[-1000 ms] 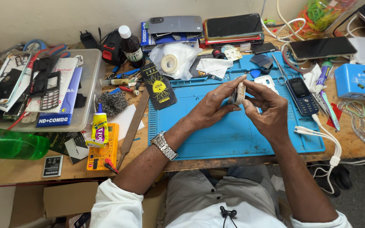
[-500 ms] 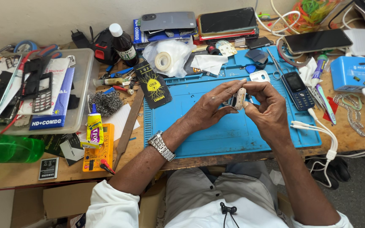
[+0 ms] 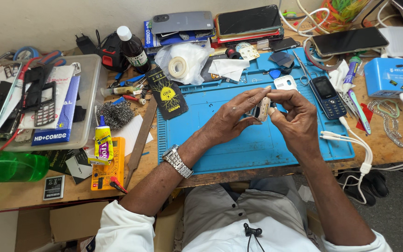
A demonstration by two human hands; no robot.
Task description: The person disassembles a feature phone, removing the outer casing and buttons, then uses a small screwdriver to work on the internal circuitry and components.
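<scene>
1. Both hands are up over the middle of the blue work mat [image 3: 257, 149], pinching a small pale phone part [image 3: 264, 108] between them. It's off the mat, held in the air.
2. The left hand [image 3: 234, 116] has its fingers curled round the part's left side, thumb underneath. The right hand [image 3: 294, 119] closes on it from the right, fingertips meeting on top. Both are clamped on it, not loose.
3. The part stands on edge, long axis roughly up and down in the picture, top end tipped a bit away from the person. Can't tell which face is which, it's mostly covered by fingers.
4. Just beyond the hands: a white back cover [image 3: 285, 83] and a dark keypad phone [image 3: 328, 96] lying on the mat.
5. The wooden table [image 3: 397, 144] is packed: a tape roll [image 3: 178, 67], a dark bottle [image 3: 133, 46], a yellow multimeter [image 3: 108, 164], a green bottle [image 3: 10, 165], a clear tray [image 3: 87, 100] of phone bits on the left, a blue box [image 3: 391, 77] on the right.
6. A plain pale wall [image 3: 47, 18] runs behind the table.
</scene>
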